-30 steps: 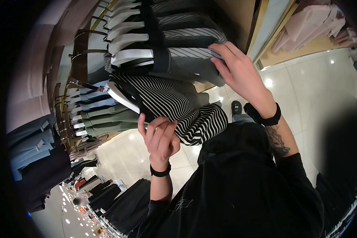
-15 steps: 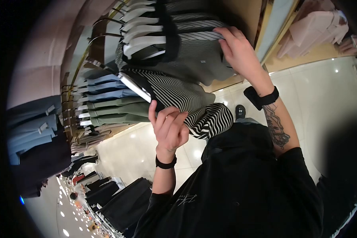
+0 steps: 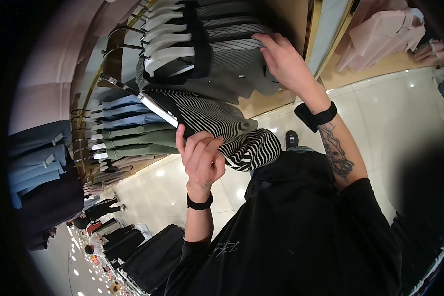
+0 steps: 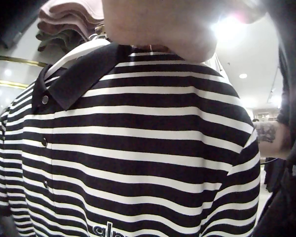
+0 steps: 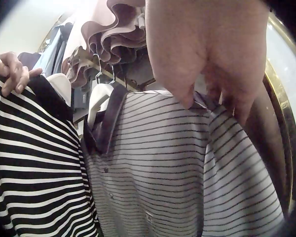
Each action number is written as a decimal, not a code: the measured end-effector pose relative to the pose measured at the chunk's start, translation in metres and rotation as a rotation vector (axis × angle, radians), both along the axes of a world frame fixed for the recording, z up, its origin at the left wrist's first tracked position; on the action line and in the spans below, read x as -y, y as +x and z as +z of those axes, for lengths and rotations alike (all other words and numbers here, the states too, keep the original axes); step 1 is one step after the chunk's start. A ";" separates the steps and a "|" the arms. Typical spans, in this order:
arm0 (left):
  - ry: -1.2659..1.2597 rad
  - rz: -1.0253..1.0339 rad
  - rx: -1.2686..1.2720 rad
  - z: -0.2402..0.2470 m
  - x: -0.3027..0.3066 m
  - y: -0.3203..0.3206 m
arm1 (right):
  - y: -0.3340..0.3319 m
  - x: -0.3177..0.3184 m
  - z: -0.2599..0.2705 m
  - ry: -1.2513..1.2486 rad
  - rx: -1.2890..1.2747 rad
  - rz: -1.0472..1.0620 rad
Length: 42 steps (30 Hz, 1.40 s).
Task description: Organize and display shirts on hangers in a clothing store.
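A black-and-white striped polo shirt (image 4: 153, 138) with a black collar hangs on a white hanger (image 3: 158, 109). My left hand (image 3: 201, 157) holds its shoulder near the collar; the right wrist view shows those fingers (image 5: 14, 75) bent over the cloth. Beside it hangs a grey polo shirt (image 5: 143, 148) with thin dark stripes and a dark collar. At this shirt's shoulder seam, my right hand (image 3: 290, 65) pinches the cloth, thumb in front and the other fingers behind. The left wrist view shows buttons and partly cut-off lettering on the black-and-white shirt's front.
More grey shirts on white hangers (image 3: 170, 29) crowd the rail behind. Blue and green shirts (image 3: 138, 133) hang farther along it. Pale pink clothes (image 3: 385, 34) hang across a gold-edged panel. Dark trousers (image 3: 153, 251) stand on a rack at lower left, over a shiny tiled floor (image 3: 148, 192).
The grey shirt has swung away from the black-and-white one, showing more of its front. My right hand has moved with its shoulder; my left hand keeps its place on the striped shirt.
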<state>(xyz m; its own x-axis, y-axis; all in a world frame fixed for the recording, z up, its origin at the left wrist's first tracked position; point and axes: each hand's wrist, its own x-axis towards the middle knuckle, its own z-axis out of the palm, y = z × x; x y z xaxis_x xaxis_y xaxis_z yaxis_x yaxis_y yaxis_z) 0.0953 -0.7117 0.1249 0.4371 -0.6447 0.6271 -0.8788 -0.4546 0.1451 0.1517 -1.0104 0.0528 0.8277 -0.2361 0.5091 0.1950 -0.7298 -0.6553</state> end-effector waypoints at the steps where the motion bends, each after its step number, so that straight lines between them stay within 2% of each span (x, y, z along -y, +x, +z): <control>1: 0.003 0.000 0.006 0.000 0.000 0.000 | 0.000 0.000 0.000 -0.005 0.008 0.002; 9: 0.027 -0.001 -0.001 0.002 -0.002 0.000 | -0.008 0.001 -0.002 -0.065 0.056 0.008; 12: 0.032 -0.007 -0.001 0.000 -0.003 0.001 | -0.025 0.002 0.005 -0.046 -0.032 0.072; 15: 0.019 -0.022 -0.010 -0.001 -0.002 0.002 | -0.047 0.000 0.002 -0.036 -0.026 0.270; 18: 0.006 -0.062 -0.005 -0.004 0.003 0.009 | -0.079 -0.012 0.018 0.155 -0.232 0.526; 21: 0.043 -0.057 -0.048 0.000 0.012 0.013 | -0.098 -0.030 0.024 0.189 -0.300 0.600; 22: 0.058 -0.047 -0.061 0.000 0.015 0.014 | -0.102 -0.037 0.018 0.196 -0.216 0.614; 28: 0.069 -0.034 -0.041 -0.001 0.024 0.017 | -0.115 -0.050 0.033 0.280 -0.385 0.703; 33: 0.075 -0.035 -0.051 0.004 0.032 0.013 | -0.116 -0.055 0.030 0.284 -0.324 0.744; 36: 0.193 -0.044 -0.047 0.006 0.035 0.015 | -0.114 -0.055 0.029 0.282 -0.329 0.762; 42: 0.170 -0.057 -0.102 0.002 0.033 0.015 | -0.110 -0.047 0.030 0.328 -0.340 0.772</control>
